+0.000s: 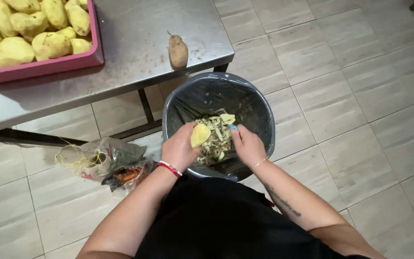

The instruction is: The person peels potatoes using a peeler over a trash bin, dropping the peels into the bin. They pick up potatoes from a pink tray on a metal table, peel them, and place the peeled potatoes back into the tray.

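Note:
My left hand (180, 147) holds a partly peeled yellow potato (200, 135) over a black-lined bin (258, 110). My right hand (248, 145) grips a peeler with a blue handle (233, 127), close to the potato. A pile of peelings (215, 139) lies in the bin below both hands. One unpeeled brown potato (178, 51) rests near the edge of the steel table (135, 43). A pink tray (44, 66) at the table's far left holds several peeled yellow potatoes (25, 29).
Under the table, on the tiled floor (360, 96), lie a crumpled plastic bag (99, 157) and a dark bag with orange contents (128, 175). The table leg (145, 105) stands just left of the bin.

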